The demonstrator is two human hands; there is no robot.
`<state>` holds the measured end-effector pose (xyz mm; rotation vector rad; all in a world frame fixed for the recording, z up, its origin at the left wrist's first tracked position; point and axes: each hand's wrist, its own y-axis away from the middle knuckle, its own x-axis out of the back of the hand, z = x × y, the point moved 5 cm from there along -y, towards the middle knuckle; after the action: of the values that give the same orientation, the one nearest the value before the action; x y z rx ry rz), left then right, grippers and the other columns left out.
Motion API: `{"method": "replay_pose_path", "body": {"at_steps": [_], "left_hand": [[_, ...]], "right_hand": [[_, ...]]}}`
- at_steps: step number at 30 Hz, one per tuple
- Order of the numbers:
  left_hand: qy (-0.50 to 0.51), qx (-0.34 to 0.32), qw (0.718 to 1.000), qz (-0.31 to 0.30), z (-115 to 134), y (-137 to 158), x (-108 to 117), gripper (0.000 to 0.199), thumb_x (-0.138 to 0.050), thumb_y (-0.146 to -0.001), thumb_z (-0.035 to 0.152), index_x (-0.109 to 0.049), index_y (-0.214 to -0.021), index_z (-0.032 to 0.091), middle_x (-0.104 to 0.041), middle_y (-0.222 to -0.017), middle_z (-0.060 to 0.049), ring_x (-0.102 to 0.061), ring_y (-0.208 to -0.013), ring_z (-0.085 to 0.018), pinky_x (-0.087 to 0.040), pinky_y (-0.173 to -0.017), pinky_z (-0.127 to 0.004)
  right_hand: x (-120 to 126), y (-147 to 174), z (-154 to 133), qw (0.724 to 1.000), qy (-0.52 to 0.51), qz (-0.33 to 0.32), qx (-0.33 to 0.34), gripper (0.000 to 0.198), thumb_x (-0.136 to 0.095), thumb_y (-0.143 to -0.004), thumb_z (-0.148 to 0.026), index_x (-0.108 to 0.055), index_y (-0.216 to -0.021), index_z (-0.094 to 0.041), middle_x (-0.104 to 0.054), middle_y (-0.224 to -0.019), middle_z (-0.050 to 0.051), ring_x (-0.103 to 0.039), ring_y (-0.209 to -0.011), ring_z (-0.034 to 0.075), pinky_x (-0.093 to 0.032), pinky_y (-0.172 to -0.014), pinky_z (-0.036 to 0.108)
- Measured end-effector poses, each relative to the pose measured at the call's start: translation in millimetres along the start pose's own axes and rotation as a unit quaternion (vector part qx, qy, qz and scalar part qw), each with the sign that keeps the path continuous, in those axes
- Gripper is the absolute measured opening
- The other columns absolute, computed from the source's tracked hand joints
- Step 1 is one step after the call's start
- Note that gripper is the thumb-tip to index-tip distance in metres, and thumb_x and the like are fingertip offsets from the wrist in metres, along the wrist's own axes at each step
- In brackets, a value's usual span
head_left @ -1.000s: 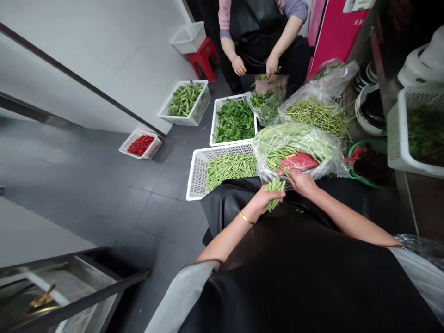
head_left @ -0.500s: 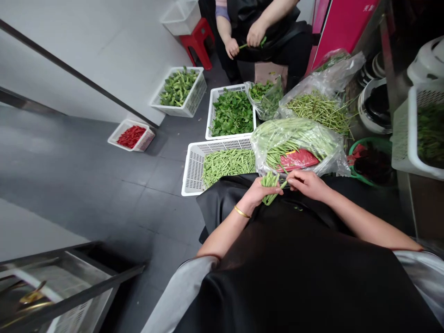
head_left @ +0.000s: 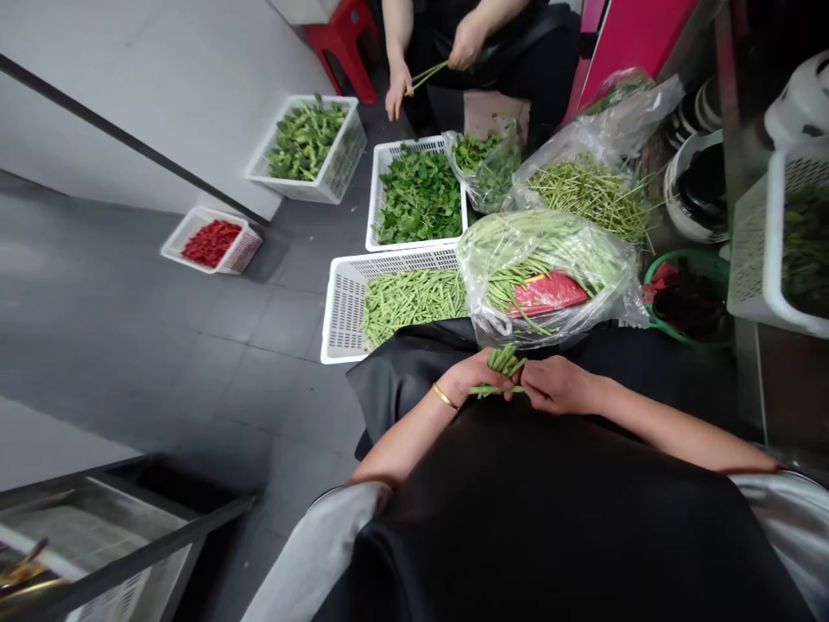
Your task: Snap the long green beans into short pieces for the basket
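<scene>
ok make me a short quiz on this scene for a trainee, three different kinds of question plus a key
1. What does the left hand hold? A) red peppers B) a bunch of green beans C) a plastic bag
2. True or false: the gold bracelet is on the left hand's wrist.
3. Fill in the missing colour: the short bean pieces lie in a ____ basket with slotted walls.

Key: 1. B; 2. True; 3. white
</scene>
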<state>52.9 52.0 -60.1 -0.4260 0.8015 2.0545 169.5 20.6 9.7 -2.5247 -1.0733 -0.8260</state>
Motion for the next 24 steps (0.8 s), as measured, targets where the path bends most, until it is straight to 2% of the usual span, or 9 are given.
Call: {"method": "replay_pose_path", "body": {"at_steps": [1, 3, 5, 7, 9, 11, 14, 19, 24], "left_hand": [[-0.003, -0.005, 1.000, -0.002, -1.0, -1.7, 0.4, 0.035, -0.085, -0.048, 0.030, -0.064, -0.069, 0.010, -0.064, -0.060, -0.007, -0.059, -0.052, -0.016, -0.044, -0.052, -0.025], [-0.007, -0.027, 1.000, 0.005, 0.1, -3.6, 2.5, 0.036, -0.086, -0.049, 0.029, -0.064, -0.070, 0.010, -0.065, -0.064, -0.007, -0.062, -0.057, -0.017, -0.047, -0.058, -0.027], [0.013, -0.068, 0.997, 0.038, 5.6, -3.1, 7.8, 0.037, -0.086, -0.051, 0.031, -0.063, -0.072, 0.011, -0.065, -0.066, -0.006, -0.062, -0.059, -0.016, -0.046, -0.059, -0.026], [0.066, -0.115, 0.988, 0.081, 12.5, -0.7, 15.0, 0.043, -0.085, -0.052, 0.034, -0.063, -0.081, 0.012, -0.064, -0.067, -0.005, -0.060, -0.059, -0.015, -0.046, -0.057, -0.026], [0.130, -0.142, 0.975, 0.114, 16.9, 1.2, 21.1, 0.052, -0.085, -0.050, 0.035, -0.063, -0.092, 0.013, -0.062, -0.068, -0.003, -0.058, -0.060, -0.014, -0.047, -0.057, -0.027], [0.167, -0.138, 0.967, 0.132, 17.3, 1.0, 24.4, 0.056, -0.086, -0.048, 0.032, -0.062, -0.095, 0.014, -0.059, -0.068, -0.001, -0.056, -0.061, -0.014, -0.048, -0.058, -0.028], [0.181, -0.113, 0.963, 0.165, 12.9, -1.1, 27.9, 0.048, -0.085, -0.048, 0.024, -0.059, -0.087, 0.013, -0.057, -0.066, 0.000, -0.059, -0.062, -0.015, -0.047, -0.056, -0.027], [0.201, -0.127, 0.938, 0.251, 7.4, -2.1, 35.3, 0.043, -0.085, -0.048, 0.019, -0.056, -0.080, 0.012, -0.051, -0.055, 0.005, -0.050, -0.047, -0.007, -0.038, -0.047, -0.021], [0.171, -0.134, 0.920, 0.327, 4.9, -9.9, 27.9, 0.047, -0.087, -0.048, 0.023, -0.063, -0.085, 0.008, -0.059, -0.059, 0.002, -0.051, -0.048, -0.007, -0.041, -0.048, -0.022]], "right_hand": [[-4.0, -3.2, 5.1, 0.995, -0.096, 0.020, -0.036, 0.021, -0.039, -0.088, -0.029, -0.045, -0.070, -0.020, -0.051, -0.059, 0.000, -0.045, -0.050, 0.011, -0.034, -0.050, 0.024], [-7.8, -7.8, 23.8, 0.952, -0.268, 0.070, -0.128, 0.024, -0.034, -0.090, -0.034, -0.042, -0.071, -0.022, -0.045, -0.052, -0.004, -0.044, -0.043, 0.011, -0.035, -0.045, 0.023], [-1.5, -7.8, 53.3, 0.910, -0.329, 0.117, -0.224, 0.026, -0.033, -0.090, -0.039, -0.044, -0.073, -0.022, -0.043, -0.050, -0.005, -0.045, -0.041, 0.011, -0.036, -0.042, 0.023], [15.4, -4.8, 89.3, 0.912, -0.247, 0.121, -0.304, 0.026, -0.042, -0.087, -0.043, -0.051, -0.076, -0.020, -0.050, -0.055, -0.003, -0.052, -0.047, 0.013, -0.039, -0.045, 0.023], [33.0, -3.4, 124.9, 0.932, -0.042, 0.043, -0.356, 0.022, -0.062, -0.076, -0.040, -0.061, -0.078, -0.019, -0.063, -0.066, 0.002, -0.059, -0.060, 0.015, -0.042, -0.054, 0.023], [45.0, -2.7, 156.3, 0.899, 0.151, -0.030, -0.409, 0.022, -0.065, -0.076, -0.040, -0.068, -0.076, -0.018, -0.069, -0.077, 0.008, -0.064, -0.074, 0.020, -0.043, -0.061, 0.026], [42.5, -9.3, 179.0, 0.857, 0.254, -0.110, -0.435, 0.021, -0.065, -0.078, -0.036, -0.073, -0.079, -0.016, -0.072, -0.090, 0.014, -0.066, -0.085, 0.024, -0.044, -0.066, 0.028], [46.3, -15.9, 152.6, 0.870, 0.266, -0.069, -0.410, 0.024, -0.053, -0.086, -0.028, -0.073, -0.089, -0.016, -0.071, -0.095, 0.013, -0.065, -0.086, 0.022, -0.044, -0.071, 0.028], [34.0, -0.9, 75.5, 0.940, 0.245, 0.032, -0.236, 0.027, -0.045, -0.094, -0.028, -0.068, -0.090, -0.016, -0.066, -0.093, 0.011, -0.062, -0.083, 0.020, -0.043, -0.075, 0.028]]}}
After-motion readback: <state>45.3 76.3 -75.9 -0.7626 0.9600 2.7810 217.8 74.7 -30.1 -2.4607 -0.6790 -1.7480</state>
